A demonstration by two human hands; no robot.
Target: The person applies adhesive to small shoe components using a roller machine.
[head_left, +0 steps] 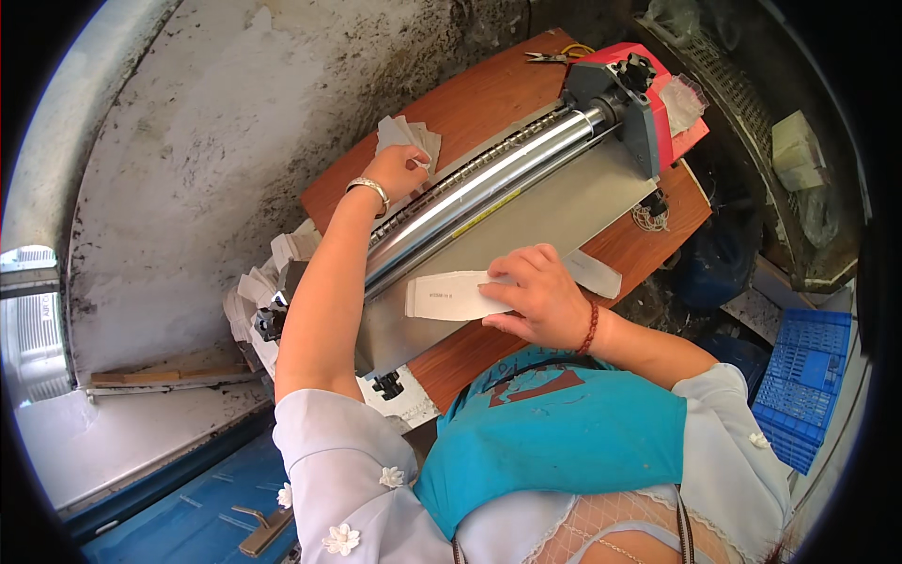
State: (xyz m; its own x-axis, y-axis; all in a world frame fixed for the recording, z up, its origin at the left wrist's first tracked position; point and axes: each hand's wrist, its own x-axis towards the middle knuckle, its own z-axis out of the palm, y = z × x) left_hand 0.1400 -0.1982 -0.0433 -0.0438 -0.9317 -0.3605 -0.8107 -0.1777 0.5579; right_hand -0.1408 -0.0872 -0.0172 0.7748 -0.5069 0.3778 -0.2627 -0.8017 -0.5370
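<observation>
A gluing or laminating machine with a long shiny metal roller (489, 179) lies diagonally across a wooden table. Beyond the roller, my left hand (399, 174) pinches at a fanned pile of pale, flat cut pieces (411, 138); the fingertips are curled, partly hiding what they grip. On the near side, my right hand (543, 296) holds the end of a small stack of long, off-white cut pieces (449, 295) with rounded ends and small print. This stack rests on the machine's metal feed plate (554, 211). Another pale piece (594, 274) lies just beyond the right hand.
The machine's red and grey end housing (648, 103) carries a black knob. Pliers (548, 57) lie at the table's far edge. More pale pieces (252, 299) are heaped at the machine's left end. A blue plastic crate (803, 376) stands at right; a stained wall (216, 141) rises behind.
</observation>
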